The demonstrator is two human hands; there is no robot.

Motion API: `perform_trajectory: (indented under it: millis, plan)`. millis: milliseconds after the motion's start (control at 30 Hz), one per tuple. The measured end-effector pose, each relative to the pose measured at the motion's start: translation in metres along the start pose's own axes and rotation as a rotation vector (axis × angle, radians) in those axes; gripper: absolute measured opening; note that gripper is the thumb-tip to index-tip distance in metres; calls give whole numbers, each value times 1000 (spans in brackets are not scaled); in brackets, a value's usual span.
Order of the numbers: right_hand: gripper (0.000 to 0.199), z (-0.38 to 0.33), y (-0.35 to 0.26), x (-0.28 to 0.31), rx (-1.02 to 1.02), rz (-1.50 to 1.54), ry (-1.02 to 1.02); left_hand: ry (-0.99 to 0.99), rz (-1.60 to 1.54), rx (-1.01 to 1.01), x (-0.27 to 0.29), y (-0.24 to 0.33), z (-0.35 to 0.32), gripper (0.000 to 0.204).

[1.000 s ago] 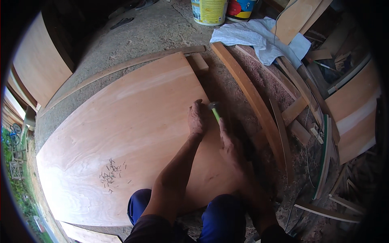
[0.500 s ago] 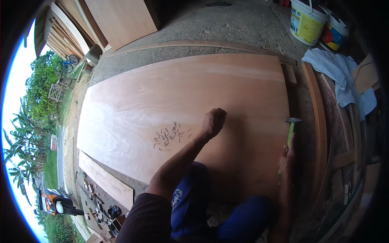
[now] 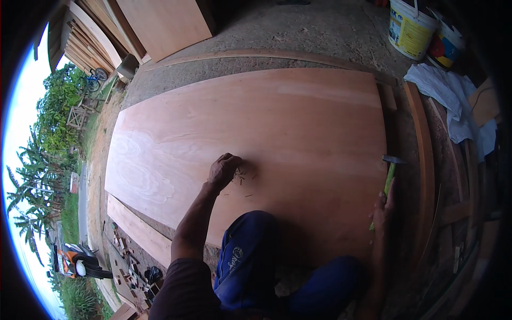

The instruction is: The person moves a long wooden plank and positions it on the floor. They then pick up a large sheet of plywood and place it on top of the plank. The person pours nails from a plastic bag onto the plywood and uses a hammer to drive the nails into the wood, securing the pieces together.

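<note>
My left hand is closed, low over a scattered heap of small nails on a large plywood sheet. Whatever its fingers hold is hidden, and the hand and forearm cover much of the heap. A few loose nails show to the right of my knuckles and nearer to me. At the sheet's right edge my right hand is wrapped round the green handle of a hammer. The hammer's metal head points away from me, by the sheet's edge.
Wooden beams lie along the right, with a white cloth beyond them. Two buckets stand at the far right. A narrow board and scattered offcuts lie at the left. My blue-clad knee overlaps the sheet's near edge.
My left hand has moved left and nearer to me, from bare plywood to the heap of nails. The right hand keeps its grip on the hammer. The view has shifted slightly.
</note>
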State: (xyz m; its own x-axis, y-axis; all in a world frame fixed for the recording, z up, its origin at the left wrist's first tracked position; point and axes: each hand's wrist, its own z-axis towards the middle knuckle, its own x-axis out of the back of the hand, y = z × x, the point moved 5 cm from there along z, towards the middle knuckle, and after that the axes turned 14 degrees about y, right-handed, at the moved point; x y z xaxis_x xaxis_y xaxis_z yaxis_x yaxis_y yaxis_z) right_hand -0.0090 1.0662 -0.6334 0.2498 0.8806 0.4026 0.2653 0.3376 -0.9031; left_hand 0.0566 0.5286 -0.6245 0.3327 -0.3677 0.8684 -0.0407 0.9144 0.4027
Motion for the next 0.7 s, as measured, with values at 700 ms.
perform_trajectory:
  millis: [700]
  plan:
    - [58,8,2,24,354,-304,298,156,-631,-24,-225,278,179,13]
